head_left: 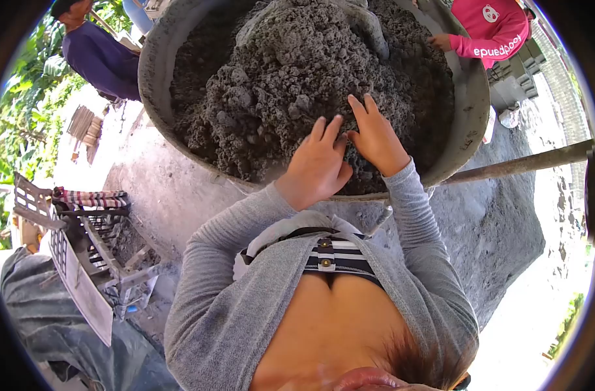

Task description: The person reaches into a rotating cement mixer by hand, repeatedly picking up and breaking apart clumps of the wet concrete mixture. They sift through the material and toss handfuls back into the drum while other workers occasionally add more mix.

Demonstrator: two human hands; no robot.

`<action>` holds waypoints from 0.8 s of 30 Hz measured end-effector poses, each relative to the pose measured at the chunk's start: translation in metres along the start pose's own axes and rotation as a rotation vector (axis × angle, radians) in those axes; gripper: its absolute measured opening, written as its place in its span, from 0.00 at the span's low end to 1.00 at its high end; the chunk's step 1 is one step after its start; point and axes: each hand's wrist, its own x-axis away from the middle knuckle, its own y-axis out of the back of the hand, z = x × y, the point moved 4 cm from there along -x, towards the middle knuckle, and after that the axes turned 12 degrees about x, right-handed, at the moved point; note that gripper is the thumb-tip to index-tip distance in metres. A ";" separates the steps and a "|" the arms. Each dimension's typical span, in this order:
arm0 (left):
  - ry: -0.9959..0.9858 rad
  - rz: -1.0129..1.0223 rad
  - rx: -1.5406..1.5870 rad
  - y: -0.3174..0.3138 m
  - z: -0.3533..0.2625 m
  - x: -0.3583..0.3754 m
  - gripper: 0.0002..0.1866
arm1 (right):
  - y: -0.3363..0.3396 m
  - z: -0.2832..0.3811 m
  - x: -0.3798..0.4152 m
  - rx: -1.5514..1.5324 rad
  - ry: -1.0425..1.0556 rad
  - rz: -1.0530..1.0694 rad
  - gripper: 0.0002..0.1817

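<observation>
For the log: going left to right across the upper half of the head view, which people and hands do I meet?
Person in a dark purple top → wearer's left hand → wearer's right hand → person in a pink top.

The left hand and right hand, fingers apart, are close together over the near side of a crumbly grey mound in a large round basin. A co-worker's hand is at the basin's right; another person is at its left.
</observation>
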 end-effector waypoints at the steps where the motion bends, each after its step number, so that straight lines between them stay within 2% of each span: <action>1: -0.029 -0.102 -0.014 0.019 -0.007 0.000 0.23 | 0.003 0.007 0.007 0.000 -0.006 0.006 0.43; 3: 0.088 -0.126 -0.252 0.047 0.001 -0.001 0.25 | 0.015 0.033 0.014 0.184 0.027 -0.117 0.42; 5: 0.181 -0.003 -0.097 0.037 0.055 0.010 0.27 | 0.009 0.032 0.019 0.155 0.019 -0.077 0.42; 6: 0.173 0.003 -0.100 0.035 0.066 0.017 0.27 | 0.008 0.031 0.023 0.258 0.022 0.029 0.41; 7: 0.110 0.092 -0.027 0.031 0.071 0.023 0.27 | 0.007 0.029 0.028 0.359 0.023 0.135 0.40; 8: 0.050 0.181 0.051 0.025 0.073 0.030 0.27 | 0.008 0.022 0.033 0.328 0.012 0.152 0.39; 9: 0.051 0.186 0.055 0.024 0.065 0.034 0.27 | 0.012 0.016 0.040 0.327 0.008 0.158 0.39; 11: 0.208 0.291 0.148 0.019 0.054 0.038 0.26 | 0.020 0.001 0.050 0.273 -0.055 0.194 0.39; 12: 0.129 0.276 0.178 0.016 0.056 0.037 0.26 | 0.022 -0.003 0.052 0.197 -0.023 0.098 0.38; 13: 0.134 0.271 0.182 0.013 0.060 0.037 0.26 | 0.017 -0.003 0.054 0.199 -0.017 0.102 0.38; 15: 0.165 0.344 0.387 0.005 0.063 0.034 0.25 | 0.013 -0.003 0.059 0.310 -0.154 0.135 0.37; 16: 0.167 0.341 0.391 0.008 0.064 0.031 0.25 | 0.008 0.006 0.058 0.373 -0.170 0.128 0.33; 18: 0.150 0.515 0.446 0.013 0.064 0.025 0.24 | -0.013 0.011 0.054 0.355 -0.082 0.142 0.29; 19: 0.151 0.513 0.447 0.022 0.065 0.021 0.24 | -0.026 0.012 0.049 0.332 0.002 0.154 0.26; 20: 0.130 0.467 0.426 0.037 0.064 0.017 0.24 | -0.029 0.013 0.039 0.166 0.176 0.037 0.20; 21: 0.108 0.423 0.403 0.053 0.062 0.012 0.23 | -0.026 0.014 0.029 0.165 0.175 0.039 0.20; 23: 0.096 0.182 0.388 0.097 0.053 0.000 0.20 | -0.011 0.030 0.011 0.270 0.224 0.052 0.13; 24: 0.017 -0.004 0.398 0.111 0.052 -0.010 0.18 | 0.008 0.036 0.003 0.251 0.260 -0.085 0.06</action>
